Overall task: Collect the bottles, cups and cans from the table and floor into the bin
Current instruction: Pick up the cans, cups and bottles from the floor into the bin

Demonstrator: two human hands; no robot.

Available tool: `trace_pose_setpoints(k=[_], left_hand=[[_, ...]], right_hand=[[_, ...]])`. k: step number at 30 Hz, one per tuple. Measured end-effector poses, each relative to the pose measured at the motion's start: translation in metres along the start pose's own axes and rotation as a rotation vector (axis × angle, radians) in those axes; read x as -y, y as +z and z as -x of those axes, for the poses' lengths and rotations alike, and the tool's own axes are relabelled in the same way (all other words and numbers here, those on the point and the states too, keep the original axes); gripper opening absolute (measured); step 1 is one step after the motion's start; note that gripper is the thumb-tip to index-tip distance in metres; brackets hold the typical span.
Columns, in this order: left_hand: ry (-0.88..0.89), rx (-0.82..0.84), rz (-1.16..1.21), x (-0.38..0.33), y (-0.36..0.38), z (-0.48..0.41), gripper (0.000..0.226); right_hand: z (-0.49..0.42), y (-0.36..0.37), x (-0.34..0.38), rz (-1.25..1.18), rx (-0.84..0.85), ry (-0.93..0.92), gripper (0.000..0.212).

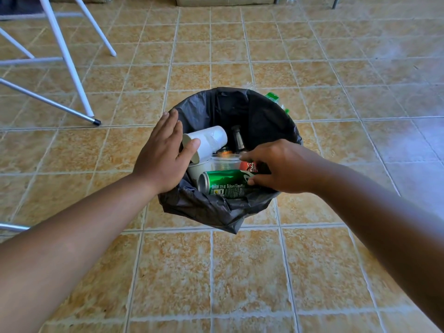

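Note:
A bin lined with a black bag stands on the tiled floor. Inside lie a white paper cup on its side, a clear plastic cup, a dark bottle, a red can and a green can on top at the near edge. My left hand is over the bin's left rim with its fingers straight and its thumb against the white cup's base. My right hand holds the green can's right end between thumb and fingers.
A green-labelled item pokes out on the floor just behind the bin's far right rim. White metal legs of furniture stand at the left. A cardboard box sits along the far edge.

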State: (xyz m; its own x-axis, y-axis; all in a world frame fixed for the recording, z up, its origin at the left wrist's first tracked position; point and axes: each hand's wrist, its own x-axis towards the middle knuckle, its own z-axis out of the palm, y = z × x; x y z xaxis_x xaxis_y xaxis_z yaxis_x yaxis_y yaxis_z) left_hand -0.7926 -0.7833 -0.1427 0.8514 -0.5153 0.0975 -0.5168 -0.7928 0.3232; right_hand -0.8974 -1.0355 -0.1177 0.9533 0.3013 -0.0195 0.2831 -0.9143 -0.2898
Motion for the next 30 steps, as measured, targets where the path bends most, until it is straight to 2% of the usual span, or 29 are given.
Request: trace_pose_setpoints(k=[4,6,9,11,13,15,20,27,30], left_hand=[[0.0,0.006,-0.033,0.0,0.0,-0.001,0.078],[0.003,0.004,-0.033,0.0,0.0,-0.001,0.078],[0.006,0.004,-0.031,0.0,0.0,-0.001,0.08],[0.007,0.006,-0.029,0.001,0.0,-0.001,0.078],[0.013,0.006,-0.032,0.0,0.0,0.0,0.076],[0.025,0.003,-0.042,0.0,0.0,0.0,0.076],[0.053,-0.001,-0.033,-0.004,-0.001,0.0,0.075],[0.039,0.001,0.116,-0.024,0.004,0.002,0.074],[0.086,0.021,0.137,-0.052,0.015,0.0,0.074]], right_hand=[[0.001,0.002,0.0,-0.001,-0.059,-0.007,0.049],[0.003,0.001,0.001,-0.06,-0.145,-0.033,0.046],[0.01,-0.005,-0.006,-0.153,-0.395,-0.031,0.039],[0.019,-0.012,-0.021,-0.183,-0.581,0.056,0.033],[0.029,-0.019,-0.039,-0.215,-0.658,0.171,0.033],[0.035,-0.02,-0.049,-0.182,-0.619,0.235,0.041],[0.027,0.007,-0.037,-0.202,-0.294,0.407,0.068],[0.033,0.009,-0.034,-0.241,-0.341,0.512,0.072],[0.058,0.003,-0.049,-0.223,-0.353,0.576,0.073]])
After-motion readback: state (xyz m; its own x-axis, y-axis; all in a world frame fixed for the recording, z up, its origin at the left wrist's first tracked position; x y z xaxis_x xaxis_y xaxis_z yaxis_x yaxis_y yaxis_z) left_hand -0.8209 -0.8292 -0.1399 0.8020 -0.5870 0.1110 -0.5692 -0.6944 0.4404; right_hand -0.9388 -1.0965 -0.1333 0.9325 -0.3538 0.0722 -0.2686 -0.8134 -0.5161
